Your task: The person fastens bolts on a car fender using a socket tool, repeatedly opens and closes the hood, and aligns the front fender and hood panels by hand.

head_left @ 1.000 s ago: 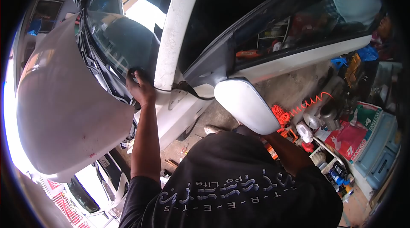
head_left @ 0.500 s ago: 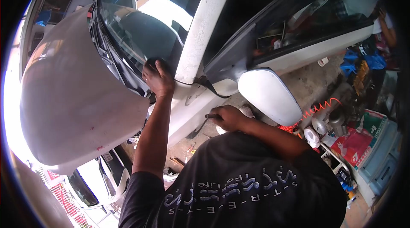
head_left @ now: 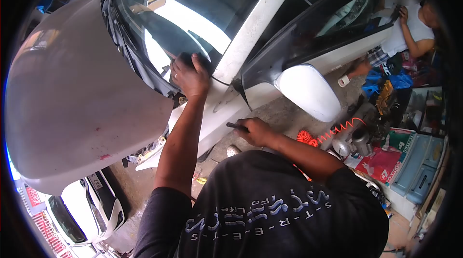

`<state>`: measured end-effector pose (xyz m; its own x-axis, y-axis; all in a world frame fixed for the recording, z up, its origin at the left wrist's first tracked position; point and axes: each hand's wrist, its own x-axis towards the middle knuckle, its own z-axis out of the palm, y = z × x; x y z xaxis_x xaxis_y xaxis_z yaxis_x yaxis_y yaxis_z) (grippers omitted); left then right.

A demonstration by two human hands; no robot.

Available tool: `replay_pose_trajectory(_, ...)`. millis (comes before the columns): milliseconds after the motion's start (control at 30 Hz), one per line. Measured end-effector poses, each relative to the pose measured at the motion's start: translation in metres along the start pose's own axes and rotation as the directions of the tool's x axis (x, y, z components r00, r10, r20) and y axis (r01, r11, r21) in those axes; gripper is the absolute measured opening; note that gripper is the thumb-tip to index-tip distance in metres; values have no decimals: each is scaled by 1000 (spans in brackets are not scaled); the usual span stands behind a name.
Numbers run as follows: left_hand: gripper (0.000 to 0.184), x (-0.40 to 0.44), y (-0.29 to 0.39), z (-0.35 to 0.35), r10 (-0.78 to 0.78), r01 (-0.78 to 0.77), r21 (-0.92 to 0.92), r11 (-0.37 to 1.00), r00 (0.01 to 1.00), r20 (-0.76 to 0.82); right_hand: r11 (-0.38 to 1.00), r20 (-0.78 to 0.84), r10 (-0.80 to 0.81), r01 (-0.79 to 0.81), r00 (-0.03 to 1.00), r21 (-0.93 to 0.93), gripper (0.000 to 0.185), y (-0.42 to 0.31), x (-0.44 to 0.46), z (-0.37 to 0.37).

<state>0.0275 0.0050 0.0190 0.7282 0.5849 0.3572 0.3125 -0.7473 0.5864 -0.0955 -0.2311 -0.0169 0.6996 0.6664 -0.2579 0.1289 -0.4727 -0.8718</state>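
Observation:
My left hand (head_left: 191, 77) rests at the lower corner of the windshield (head_left: 193, 21), beside the base of the white pillar (head_left: 255, 24). Its fingers are spread and a ring shows on one. My right hand (head_left: 255, 132) is wrapped round a short dark rod-like tool (head_left: 236, 126), whose end sticks out to the left over the white fender (head_left: 207, 123). The rest of the tool is hidden in the fist. To the right of the pillar, the white side mirror (head_left: 308, 91) stands out from the open car door (head_left: 337, 55).
The raised-looking hood (head_left: 87, 103) fills the left side. Another person (head_left: 410, 33) sits beyond the door. An orange coiled hose (head_left: 333, 135), a metal canister (head_left: 360, 139) and blue drawers (head_left: 424, 166) are at the right. A white car (head_left: 87, 205) stands at the lower left.
My right hand has come out from below the mirror with the dark tool. My left hand stays near the windshield corner. The view has shifted, and the other person shows more fully.

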Motion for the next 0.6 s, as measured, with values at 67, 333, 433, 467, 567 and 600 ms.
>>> replay_pose_trajectory(67, 54, -2, -3, 0, 12, -12, -5, 1000, 1000, -2, 998, -13, 28, -28, 1000, -57, 35, 17, -14, 11)
replay_pose_trajectory(333, 53, 0, 2, -17, 23, -25, 32, 999, 997, 71, 946, -95, 307, -315, 947, -73, 38, 87, -100, 25)
replay_pose_trajectory(433, 54, 3, -10, -6, 118, -121, 50, 991, 992, 52, 912, -112, 401, -408, 909, -50, 39, 110, -120, 23)
replay_pose_trajectory(467, 53, 4, -13, -3, 129, -130, 69, 989, 991, 19, 900, -134, 428, -434, 894, -18, 39, 114, -125, 23)
replay_pose_trajectory(567, 51, 11, -17, -12, 68, -66, -19, 998, 994, 89, 882, -149, 467, -470, 872, 13, 40, 126, -133, 21)
replay_pose_trajectory(600, 50, 12, -19, -16, 108, -102, -113, 988, 993, 41, 880, -153, 468, -474, 871, -6, 39, 129, -132, 17)
